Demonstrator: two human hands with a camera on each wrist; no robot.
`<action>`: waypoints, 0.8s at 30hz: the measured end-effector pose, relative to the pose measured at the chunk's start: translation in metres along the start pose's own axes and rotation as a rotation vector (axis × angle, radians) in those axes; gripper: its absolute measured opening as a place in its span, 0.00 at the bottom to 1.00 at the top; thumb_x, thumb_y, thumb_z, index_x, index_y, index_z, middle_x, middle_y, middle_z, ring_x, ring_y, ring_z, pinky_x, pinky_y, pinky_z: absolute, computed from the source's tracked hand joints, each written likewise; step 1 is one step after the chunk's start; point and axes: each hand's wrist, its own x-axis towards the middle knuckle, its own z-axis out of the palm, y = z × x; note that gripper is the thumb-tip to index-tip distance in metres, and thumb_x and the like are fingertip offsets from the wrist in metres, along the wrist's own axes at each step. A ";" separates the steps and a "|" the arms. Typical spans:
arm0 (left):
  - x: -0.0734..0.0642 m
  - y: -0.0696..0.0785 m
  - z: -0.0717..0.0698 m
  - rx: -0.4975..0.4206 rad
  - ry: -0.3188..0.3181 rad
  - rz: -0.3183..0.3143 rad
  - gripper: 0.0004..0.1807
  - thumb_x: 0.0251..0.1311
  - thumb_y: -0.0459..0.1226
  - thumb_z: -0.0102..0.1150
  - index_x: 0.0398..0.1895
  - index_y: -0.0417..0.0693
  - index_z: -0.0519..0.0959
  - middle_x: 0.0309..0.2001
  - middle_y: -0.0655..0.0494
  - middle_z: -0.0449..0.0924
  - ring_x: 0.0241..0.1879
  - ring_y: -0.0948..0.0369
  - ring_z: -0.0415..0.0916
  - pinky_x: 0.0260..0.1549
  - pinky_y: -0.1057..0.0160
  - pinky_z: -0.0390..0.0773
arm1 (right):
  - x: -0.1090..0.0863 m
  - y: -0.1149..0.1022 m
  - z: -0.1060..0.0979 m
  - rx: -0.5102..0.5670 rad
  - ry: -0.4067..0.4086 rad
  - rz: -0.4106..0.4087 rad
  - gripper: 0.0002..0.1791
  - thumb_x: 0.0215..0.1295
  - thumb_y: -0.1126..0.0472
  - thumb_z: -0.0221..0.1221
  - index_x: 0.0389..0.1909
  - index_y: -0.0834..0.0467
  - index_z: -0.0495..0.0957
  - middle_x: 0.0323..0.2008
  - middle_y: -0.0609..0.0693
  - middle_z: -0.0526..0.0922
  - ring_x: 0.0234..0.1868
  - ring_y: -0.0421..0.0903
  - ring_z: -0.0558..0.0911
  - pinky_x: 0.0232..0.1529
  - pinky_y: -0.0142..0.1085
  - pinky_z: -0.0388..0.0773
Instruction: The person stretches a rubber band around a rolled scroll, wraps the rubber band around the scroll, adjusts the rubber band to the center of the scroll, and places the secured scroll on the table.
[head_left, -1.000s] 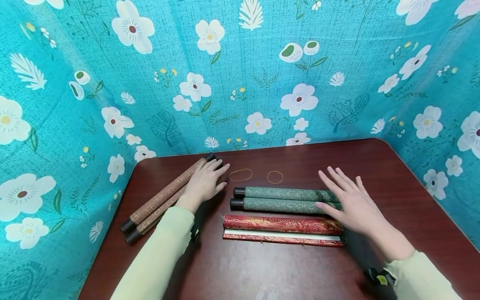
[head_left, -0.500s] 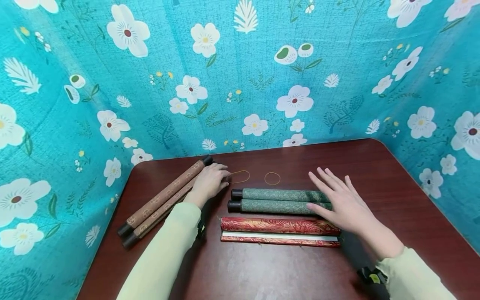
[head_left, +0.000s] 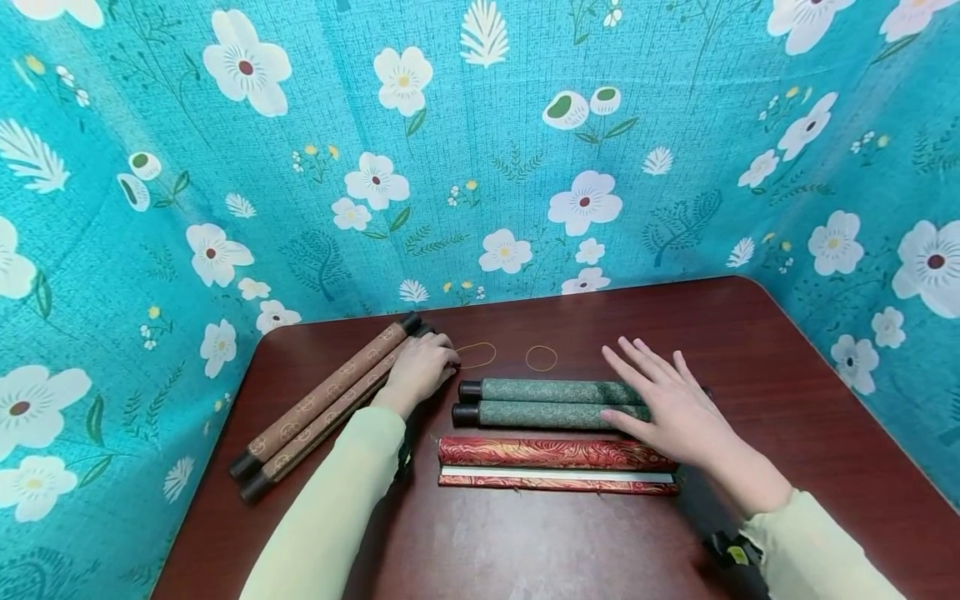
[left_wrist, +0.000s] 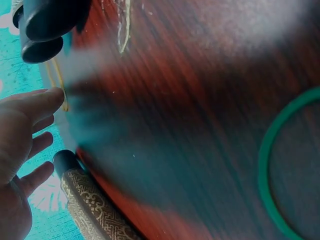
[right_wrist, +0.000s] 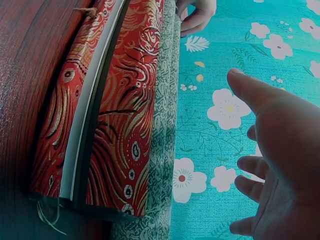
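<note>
My left hand (head_left: 422, 367) reaches over the far left of the table, fingertips bent down at the left end of a thin yellow rubber band (head_left: 495, 353). In the left wrist view the thumb is beside the band (left_wrist: 65, 102), with the other fingers apart from it. A second rubber band (head_left: 557, 358) lies to the right. My right hand (head_left: 678, 408) is spread over the right ends of two green scrolls (head_left: 555, 414) with dark knobs. A red patterned scroll (head_left: 555, 452) with a white strip lies in front. Two brown scrolls (head_left: 330, 392) slant beside my left forearm.
The dark reddish table (head_left: 555, 542) has a rounded far edge. Behind and beside it hangs a turquoise flowered cloth (head_left: 450, 167). A green curved strip (left_wrist: 265, 165) shows at the right of the left wrist view.
The left hand's fingers have bent down from nearly straight towards the left rubber band. The right hand stays spread over the green scrolls. The head view has shifted slightly.
</note>
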 end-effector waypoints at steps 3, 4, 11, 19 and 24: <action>0.001 0.000 0.003 0.016 -0.003 0.020 0.06 0.72 0.39 0.69 0.46 0.55 0.92 0.52 0.53 0.84 0.55 0.52 0.80 0.59 0.48 0.80 | 0.001 -0.001 0.000 -0.004 -0.012 0.007 0.52 0.68 0.39 0.70 0.86 0.48 0.57 0.84 0.61 0.56 0.85 0.63 0.53 0.79 0.73 0.39; 0.002 -0.001 0.004 0.020 0.000 0.027 0.05 0.72 0.39 0.69 0.45 0.55 0.92 0.52 0.53 0.85 0.55 0.52 0.80 0.59 0.49 0.80 | 0.002 -0.001 0.000 -0.004 -0.014 0.009 0.52 0.68 0.39 0.70 0.86 0.49 0.57 0.84 0.61 0.56 0.85 0.63 0.53 0.78 0.73 0.39; 0.003 0.000 0.008 0.033 0.039 0.062 0.03 0.71 0.38 0.69 0.41 0.54 0.91 0.49 0.54 0.85 0.53 0.53 0.81 0.58 0.50 0.81 | 0.003 -0.003 0.001 -0.011 -0.017 0.000 0.51 0.69 0.38 0.69 0.86 0.48 0.57 0.84 0.61 0.56 0.84 0.64 0.55 0.78 0.73 0.40; 0.004 0.006 0.009 0.141 0.041 0.107 0.08 0.77 0.37 0.61 0.44 0.51 0.89 0.48 0.54 0.84 0.52 0.54 0.80 0.57 0.50 0.80 | 0.005 -0.006 0.000 -0.008 -0.040 0.004 0.51 0.70 0.37 0.68 0.86 0.50 0.57 0.84 0.61 0.56 0.84 0.64 0.55 0.79 0.72 0.38; 0.006 0.008 0.010 0.222 -0.013 0.149 0.11 0.81 0.34 0.52 0.50 0.48 0.86 0.52 0.52 0.82 0.54 0.53 0.79 0.57 0.51 0.79 | 0.007 -0.008 0.000 -0.014 -0.044 0.002 0.50 0.70 0.37 0.67 0.86 0.49 0.57 0.84 0.60 0.56 0.84 0.64 0.56 0.79 0.73 0.40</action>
